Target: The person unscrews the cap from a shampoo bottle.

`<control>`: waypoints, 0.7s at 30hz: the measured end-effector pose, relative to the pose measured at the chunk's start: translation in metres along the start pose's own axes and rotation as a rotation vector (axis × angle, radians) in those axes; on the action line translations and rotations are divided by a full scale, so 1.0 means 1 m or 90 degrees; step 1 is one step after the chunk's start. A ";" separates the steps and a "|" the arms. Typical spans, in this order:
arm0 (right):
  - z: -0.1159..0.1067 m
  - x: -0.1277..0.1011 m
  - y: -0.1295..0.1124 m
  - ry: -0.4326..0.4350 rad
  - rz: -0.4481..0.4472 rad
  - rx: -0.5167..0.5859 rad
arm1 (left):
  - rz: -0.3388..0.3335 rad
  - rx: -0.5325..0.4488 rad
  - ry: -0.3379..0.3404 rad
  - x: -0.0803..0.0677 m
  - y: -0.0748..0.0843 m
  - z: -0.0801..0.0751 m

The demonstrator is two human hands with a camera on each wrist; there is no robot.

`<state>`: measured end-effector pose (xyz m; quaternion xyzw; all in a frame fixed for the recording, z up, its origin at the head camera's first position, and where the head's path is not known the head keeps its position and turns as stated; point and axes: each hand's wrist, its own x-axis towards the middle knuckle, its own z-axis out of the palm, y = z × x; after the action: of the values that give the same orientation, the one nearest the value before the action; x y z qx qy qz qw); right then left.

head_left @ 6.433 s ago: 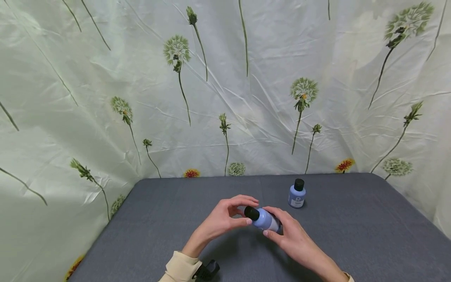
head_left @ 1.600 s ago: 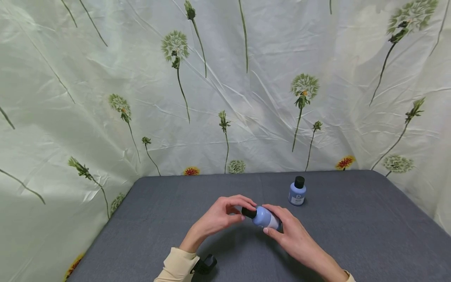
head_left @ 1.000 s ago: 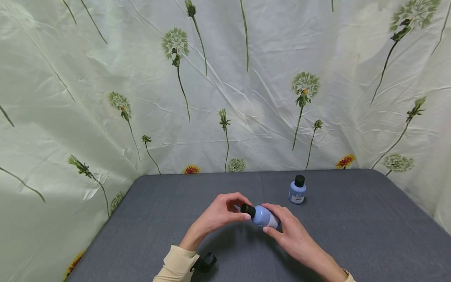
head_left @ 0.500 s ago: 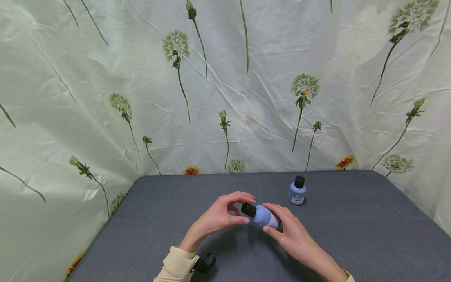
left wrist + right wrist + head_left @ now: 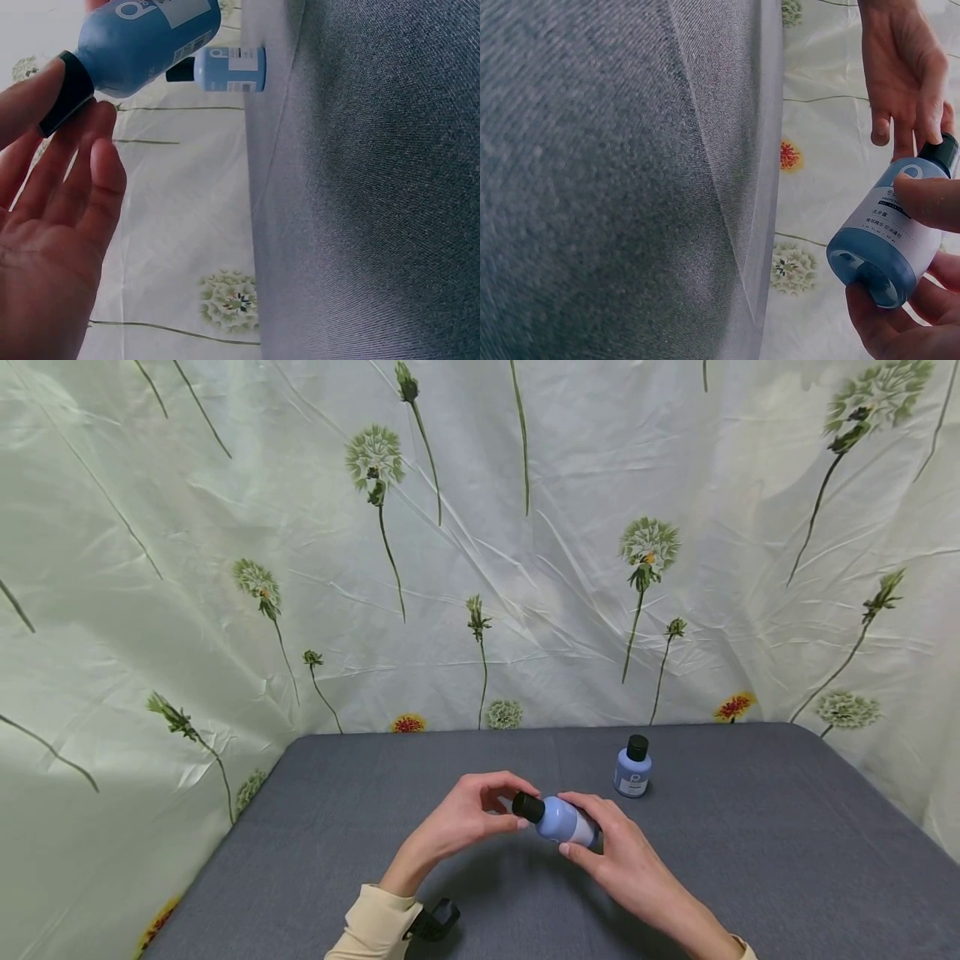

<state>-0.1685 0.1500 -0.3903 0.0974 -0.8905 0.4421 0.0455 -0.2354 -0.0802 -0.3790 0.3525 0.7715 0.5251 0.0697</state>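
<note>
Bottle (image 5: pixel 564 821) in blue plastic lies tilted above the tabletop (image 5: pixel 750 860), gripped round its body by our right hand (image 5: pixel 615 852); our left hand (image 5: pixel 468 818) pinches its black cap (image 5: pixel 528 807), apparently not yet off; a second bottle (image 5: pixel 633 768) stands capped nearby.

Person's 2 hands bare: left hand (image 5: pixel 468 818), right hand (image 5: pixel 626 864). No rings, no gloves visible. Left forearm in cream long sleeve (image 5: pixel 371 931), soft fabric, cuff ending at wrist. Black strap mount (image 5: pixel 435 920) clipped at left cuff, small, hard plastic look, U-shaped prongs. Sliver of cream cuff (image 5: pixel 745 950) at right wrist, bottom edge of head view.
</note>
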 end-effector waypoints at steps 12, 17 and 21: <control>0.002 -0.001 0.001 -0.002 0.008 -0.021 | -0.065 0.059 0.029 0.000 -0.002 0.002; 0.002 0.000 0.003 -0.001 0.008 -0.027 | -0.052 0.032 -0.019 0.001 -0.003 0.000; 0.002 0.002 0.004 0.003 0.004 -0.031 | 0.001 -0.005 -0.048 0.000 -0.004 -0.002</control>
<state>-0.1709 0.1505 -0.3940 0.0925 -0.9011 0.4208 0.0486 -0.2385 -0.0826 -0.3812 0.3724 0.7658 0.5147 0.0998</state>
